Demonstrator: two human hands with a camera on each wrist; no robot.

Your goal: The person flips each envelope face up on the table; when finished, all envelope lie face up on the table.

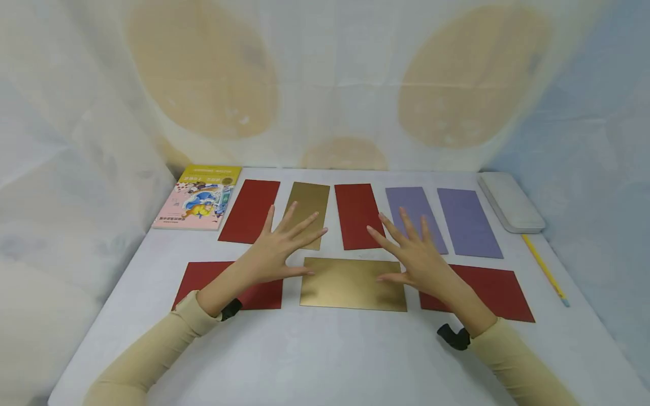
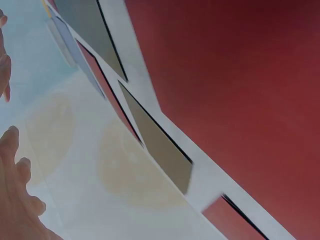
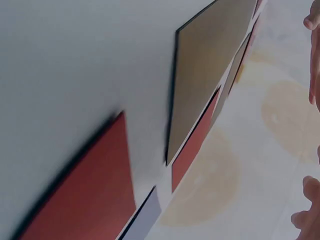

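Note:
My left hand [image 1: 276, 251] hovers with spread fingers over the near left red card [image 1: 264, 294] and the far gold card [image 1: 311, 200], holding nothing. Opposite it, my right hand [image 1: 416, 256] is also spread, above the near right red card [image 1: 495, 290] and a purple card [image 1: 406, 200]. Between the two hands lies a wide gold card [image 1: 350, 285]. Both thumbs reach over its sides. In the left wrist view the left fingers [image 2: 15, 190] show at the left edge, apart from the cards. The right fingers [image 3: 311, 200] show at the right edge of the right wrist view.
A far row also holds a red card [image 1: 249, 211] at left, a middle red card [image 1: 358, 214] and a second purple card [image 1: 469, 223]. A picture book [image 1: 200, 197] lies at the back left. At the right are a pale case [image 1: 510, 202] and a yellow pencil [image 1: 545, 270].

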